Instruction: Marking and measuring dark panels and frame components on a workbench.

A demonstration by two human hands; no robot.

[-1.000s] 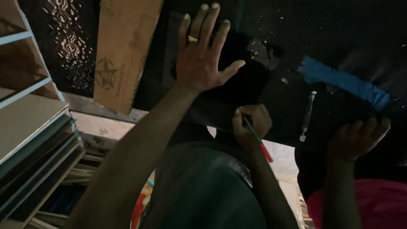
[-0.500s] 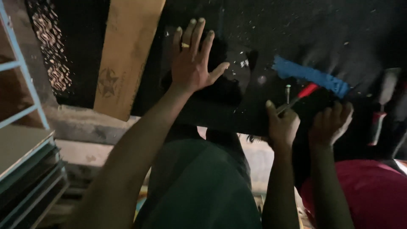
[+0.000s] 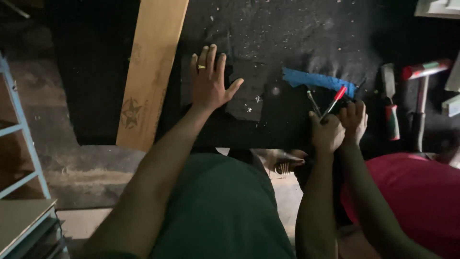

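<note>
While my left hand (image 3: 209,82) presses flat, fingers spread, on the dark speckled sheet (image 3: 268,43) covering the bench, my right hand (image 3: 327,132) is clamped on a red-capped pen (image 3: 334,101) at three o'clock, beside a co-worker's hand (image 3: 353,120).

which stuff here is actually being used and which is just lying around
In use: left hand flat on the black sheet; right hand holding a red-capped pen.

Lying about: wooden plank, blue tape, hammer, chisel, blue shelf frame.
</note>
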